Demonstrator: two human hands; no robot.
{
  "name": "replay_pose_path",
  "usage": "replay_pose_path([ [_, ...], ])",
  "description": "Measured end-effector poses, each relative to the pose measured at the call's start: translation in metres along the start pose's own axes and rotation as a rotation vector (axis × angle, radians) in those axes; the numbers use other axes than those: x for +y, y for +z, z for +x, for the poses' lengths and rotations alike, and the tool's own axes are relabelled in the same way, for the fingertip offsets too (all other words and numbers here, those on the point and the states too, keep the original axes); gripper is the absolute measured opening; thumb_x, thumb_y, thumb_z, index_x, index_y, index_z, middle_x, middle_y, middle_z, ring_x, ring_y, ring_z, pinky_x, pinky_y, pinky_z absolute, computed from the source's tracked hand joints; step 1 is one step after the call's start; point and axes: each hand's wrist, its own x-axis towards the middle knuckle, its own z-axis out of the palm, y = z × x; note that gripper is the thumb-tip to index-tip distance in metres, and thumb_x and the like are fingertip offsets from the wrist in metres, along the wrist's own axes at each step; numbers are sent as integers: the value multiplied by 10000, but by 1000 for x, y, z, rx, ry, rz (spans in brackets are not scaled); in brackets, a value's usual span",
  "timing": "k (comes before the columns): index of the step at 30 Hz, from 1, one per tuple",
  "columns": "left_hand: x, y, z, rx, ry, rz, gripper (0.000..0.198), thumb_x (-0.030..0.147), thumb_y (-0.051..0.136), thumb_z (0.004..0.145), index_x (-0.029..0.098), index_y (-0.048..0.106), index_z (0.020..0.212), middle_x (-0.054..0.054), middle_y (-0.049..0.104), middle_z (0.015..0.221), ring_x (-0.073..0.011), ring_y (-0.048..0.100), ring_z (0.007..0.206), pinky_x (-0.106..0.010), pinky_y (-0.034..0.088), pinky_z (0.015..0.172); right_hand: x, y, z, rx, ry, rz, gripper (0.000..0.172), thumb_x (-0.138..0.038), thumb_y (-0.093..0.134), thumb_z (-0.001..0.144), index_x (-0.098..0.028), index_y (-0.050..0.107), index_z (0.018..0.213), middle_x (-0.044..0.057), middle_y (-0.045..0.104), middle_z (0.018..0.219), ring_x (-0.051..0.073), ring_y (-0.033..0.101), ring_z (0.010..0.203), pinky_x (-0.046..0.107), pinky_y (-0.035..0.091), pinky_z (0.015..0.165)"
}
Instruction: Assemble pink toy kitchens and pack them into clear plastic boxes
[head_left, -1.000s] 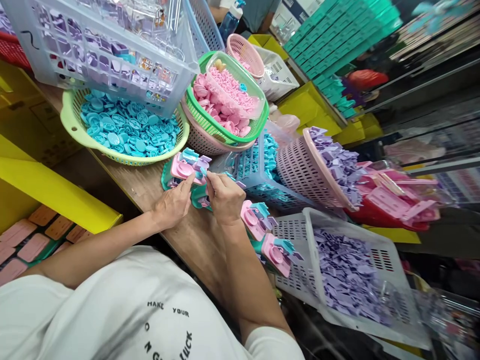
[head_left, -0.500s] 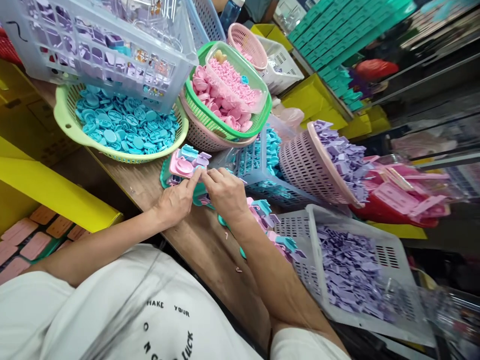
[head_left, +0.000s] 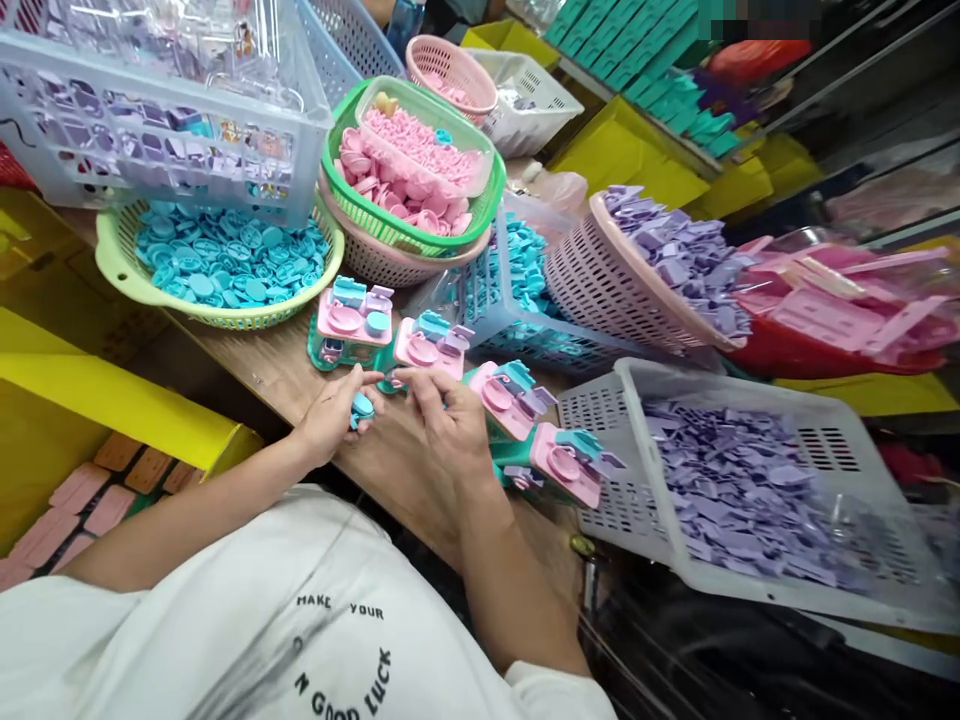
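Note:
My left hand point(head_left: 330, 420) is closed around blue round plastic caps point(head_left: 361, 408), its index finger pointing right. Close beside it, my right hand point(head_left: 446, 425) has curled fingers, and its index fingertip nearly meets the left one. A bit of blue shows at the right fingers; what they hold is unclear. Behind the hands, small pink-and-teal toy sets stand in a slanting row. The leftmost toy set point(head_left: 345, 318) carries a blue round cap point(head_left: 377, 323) beside its pink disc. Another toy set point(head_left: 424, 343) stands just behind my fingertips, and a further toy set point(head_left: 570, 462) is at the right end.
A pale green basket point(head_left: 334, 265) of blue caps stands left. Behind is a bright green basket point(head_left: 491, 205) with pink parts. Purple parts fill a tilted pink basket point(head_left: 600, 275) and a white crate point(head_left: 675, 540) at right. A yellow box point(head_left: 225, 445) is at lower left.
Both hands have come off the leftmost toy set and drawn back towards me. That set now shows a blue cap in plain sight. Blue caps are visible in my left hand. The view has shifted.

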Motion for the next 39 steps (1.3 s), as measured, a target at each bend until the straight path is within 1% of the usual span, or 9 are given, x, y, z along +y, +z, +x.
replay_pose_path([
  [2,-5,9,-2,37,-118,-94,645,657,417,964,91,626,1193,-11,584,695,-77,430,449,-180,216,388,-3,-1,-21,-107,6,-4,276,-407,580,978,-205,741,1076,35,713,869,164,638,784,289,511,746],
  [6,-13,24,4,43,20,31,559,630,534,929,112,685,1073,-24,616,712,-95,498,544,-183,326,454,1,-1,-38,-103,34,-17,295,-377,699,888,-213,746,1129,37,693,837,160,601,748,299,502,750],
  [11,-23,33,12,-160,58,130,405,458,549,937,104,680,1084,9,565,665,-83,424,510,-195,326,473,16,-10,-32,122,429,606,355,-472,634,888,-207,678,1120,-17,622,728,86,485,560,213,384,512],
  [15,-21,36,14,-102,423,488,324,253,534,914,137,692,1172,-30,682,814,-118,587,698,-230,479,710,23,-18,-28,242,630,924,434,-488,736,776,-190,656,1081,-22,647,734,38,397,477,180,231,440],
  [18,-15,39,18,-192,573,659,348,207,537,902,163,703,1205,-68,751,1004,-165,678,879,-264,511,849,27,-16,-30,214,650,948,504,-564,723,786,-168,659,1092,-61,561,556,43,358,431,184,222,440],
  [22,-11,39,27,-324,494,682,297,280,586,908,155,747,1124,-86,772,1027,-199,711,936,-268,524,857,32,-8,-33,92,669,907,657,-690,654,795,-140,661,1156,-100,440,435,54,297,381,198,200,416],
  [31,-9,30,28,-441,148,371,355,427,693,842,109,752,990,-63,724,694,-158,634,677,-235,470,657,37,4,-34,44,604,673,776,-782,515,841,-156,626,1285,-49,546,634,59,400,440,201,253,393],
  [34,-10,29,28,-394,7,214,406,482,784,751,108,729,899,-38,666,633,-134,598,602,-218,433,575,38,-5,-38,-33,549,604,692,-717,536,877,-188,625,1314,-40,572,688,55,398,452,201,283,408],
  [39,-14,22,32,-364,-237,80,527,495,893,600,108,701,901,107,342,502,-11,232,407,-176,114,417,40,-28,-43,-152,442,463,403,-535,618,893,-200,770,1058,-32,577,657,69,417,488,212,347,453],
])
